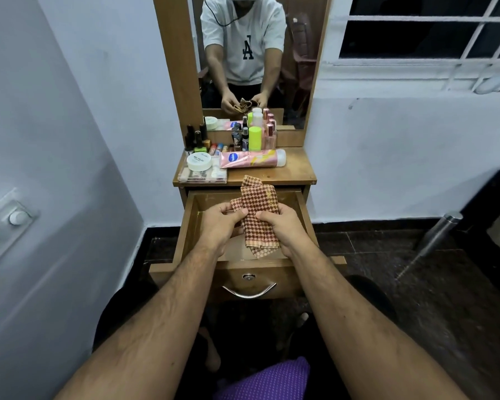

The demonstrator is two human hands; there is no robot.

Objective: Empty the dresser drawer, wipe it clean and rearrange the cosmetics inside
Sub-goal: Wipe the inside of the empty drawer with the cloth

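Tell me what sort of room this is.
Likely a bedroom or dressing corner at home: a wooden dresser with a tall mirror, cosmetics crowded on its top, and an open drawer.

head view, down over open drawer (pixel 197 215)
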